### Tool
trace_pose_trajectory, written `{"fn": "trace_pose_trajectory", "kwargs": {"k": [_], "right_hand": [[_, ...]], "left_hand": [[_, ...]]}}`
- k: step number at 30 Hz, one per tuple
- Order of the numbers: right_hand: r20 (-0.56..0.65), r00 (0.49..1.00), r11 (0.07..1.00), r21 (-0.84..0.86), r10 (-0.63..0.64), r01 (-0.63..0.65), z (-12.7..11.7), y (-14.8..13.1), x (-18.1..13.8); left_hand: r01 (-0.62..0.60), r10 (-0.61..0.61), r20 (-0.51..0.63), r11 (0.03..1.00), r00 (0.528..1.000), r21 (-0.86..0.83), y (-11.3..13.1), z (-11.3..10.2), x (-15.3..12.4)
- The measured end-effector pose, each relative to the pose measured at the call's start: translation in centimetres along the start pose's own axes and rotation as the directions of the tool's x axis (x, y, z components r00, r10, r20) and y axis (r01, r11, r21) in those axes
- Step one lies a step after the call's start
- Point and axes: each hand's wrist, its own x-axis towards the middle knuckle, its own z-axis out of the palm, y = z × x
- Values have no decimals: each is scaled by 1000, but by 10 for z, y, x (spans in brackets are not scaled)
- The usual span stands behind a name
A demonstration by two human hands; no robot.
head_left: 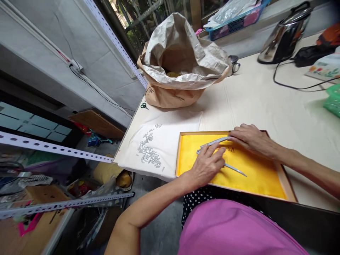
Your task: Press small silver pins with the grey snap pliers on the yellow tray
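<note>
A shallow wooden-edged tray (pixel 271 166) lined with yellow cloth lies before me on the table. Over it, my left hand (pixel 208 164) has its fingers bent down onto a thin hinged metal frame near its jointed end. My right hand (pixel 248 139) closes on the far end of the frame's upper metal strip (pixel 217 141). Another slim metal strip (pixel 236 170) sticks out to the right from beneath my left hand; the palm hides whether it joins the first. A heap of small metal pins (pixel 150 154) is spread on a white cloth (pixel 170 132) left of the tray.
A large open paper sack (pixel 180 94) stands behind the cloth. Green-handled scissors (pixel 144 105) lie by the table's left edge. A steel kettle (pixel 285 35) with a cord, a blue basket (pixel 236 23) and a green plastic bag (pixel 333 99) are at the back and right.
</note>
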Motion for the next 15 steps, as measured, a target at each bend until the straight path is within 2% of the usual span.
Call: {"fn": "trace_pose_trajectory", "kwargs": {"k": [1,3,5,7,9,11,13,15], "right_hand": [[10,1000,1000,22,9,-9,-2,1,-1],[32,999,998,59,35,-36,-5,1,-5],[48,998,995,82,47,-51,-7,1,-11],[58,997,994,97,43,-48,-6,1,-17],[76,996,992,119,39,-48,-3,0,-20],[101,994,987,145,50,-64,0,-3,-21],[118,991,984,160,64,-83,2,-6,-20],[122,991,984,161,61,-81,3,-10,-18]], "left_hand": [[47,-46,-32,999,998,17,-5,-4,-4],[250,-242,-112,966,964,62,-26,-14,-22],[541,-519,-170,831,838,126,-57,-27,-51],[705,-692,-146,673,707,225,-90,-40,-84],[746,-779,-43,582,626,325,-116,-50,-113],[741,-821,63,543,567,395,-131,-54,-132],[713,-825,147,550,546,435,-137,-55,-141],[681,-809,194,575,554,453,-139,-53,-142]]}}
